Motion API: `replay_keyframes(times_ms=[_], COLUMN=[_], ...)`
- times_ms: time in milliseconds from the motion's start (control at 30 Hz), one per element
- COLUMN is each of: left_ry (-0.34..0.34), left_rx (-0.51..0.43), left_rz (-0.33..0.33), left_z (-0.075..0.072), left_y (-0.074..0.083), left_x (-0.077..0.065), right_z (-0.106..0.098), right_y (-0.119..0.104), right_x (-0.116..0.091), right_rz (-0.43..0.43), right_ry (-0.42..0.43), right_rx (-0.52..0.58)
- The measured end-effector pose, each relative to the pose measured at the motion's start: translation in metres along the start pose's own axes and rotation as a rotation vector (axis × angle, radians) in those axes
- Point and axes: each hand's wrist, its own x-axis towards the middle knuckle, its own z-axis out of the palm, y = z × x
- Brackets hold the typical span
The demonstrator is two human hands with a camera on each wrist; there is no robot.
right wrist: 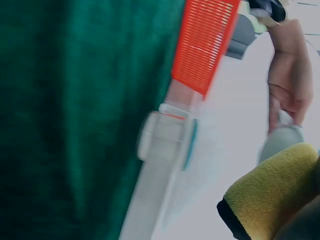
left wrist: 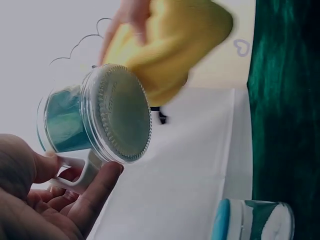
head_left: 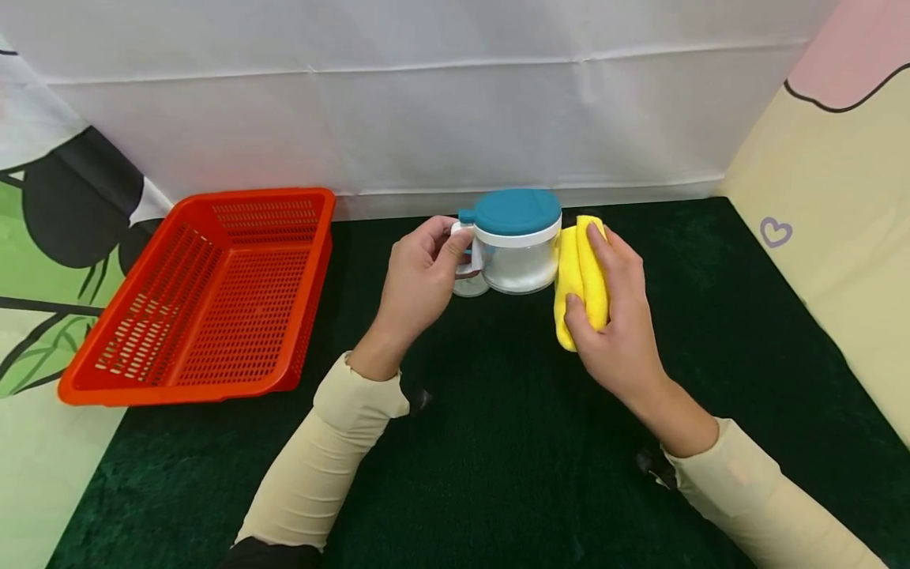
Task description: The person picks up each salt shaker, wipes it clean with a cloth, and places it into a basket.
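A clear jar (head_left: 522, 265) with a teal lid, white rim band and white handle is raised off the table, tilted in the left wrist view, its ridged base (left wrist: 127, 117) showing. My left hand (head_left: 421, 276) grips it by the handle (left wrist: 80, 172). My right hand (head_left: 618, 308) holds a folded yellow cloth (head_left: 583, 276), thumb in front and fingers over the far edge, right at the jar's right side. A second jar (right wrist: 167, 135) stands on the table behind, mostly hidden in the head view, where only its base (head_left: 471, 285) shows.
An orange-red perforated basket (head_left: 313, 316) stands on the left of the dark green tablecloth (head_left: 498, 458). A white sheet (head_left: 426, 134) hangs along the back edge, and a cream printed panel (head_left: 839, 213) rises on the right.
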Motion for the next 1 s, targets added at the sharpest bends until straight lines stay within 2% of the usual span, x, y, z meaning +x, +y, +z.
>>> replay_keyframes(times_ms=[167,300,500,667,800,1000], left_ry=[-0.005,0.000,0.033,0.020,-0.007,-0.003], left_rx=[0.038,0.034,0.019,-0.002,-0.010,0.028], left_rz=[0.005,-0.001,0.004,0.018,0.014,0.013], left_z=[0.005,0.004,-0.004,-0.006,-0.002,0.002], left_y=[-0.005,-0.004,0.003,0.004,-0.001,-0.007], left_x=[-0.001,0.001,0.003,0.001,-0.002,-0.002], right_z=[-0.004,-0.001,0.007,0.008,0.005,0.000], right_y=[-0.016,-0.019,-0.006,0.005,0.003,-0.017], right_x=[0.010,0.003,-0.015,-0.016,-0.006,0.004], right_rz=[-0.069,-0.093,-0.036,0.018,0.007,-0.036], right_ry=[0.062,0.053,-0.021,-0.054,-0.022,0.052], right_rx=[0.032,0.007,-0.011,-0.003,0.016,0.055])
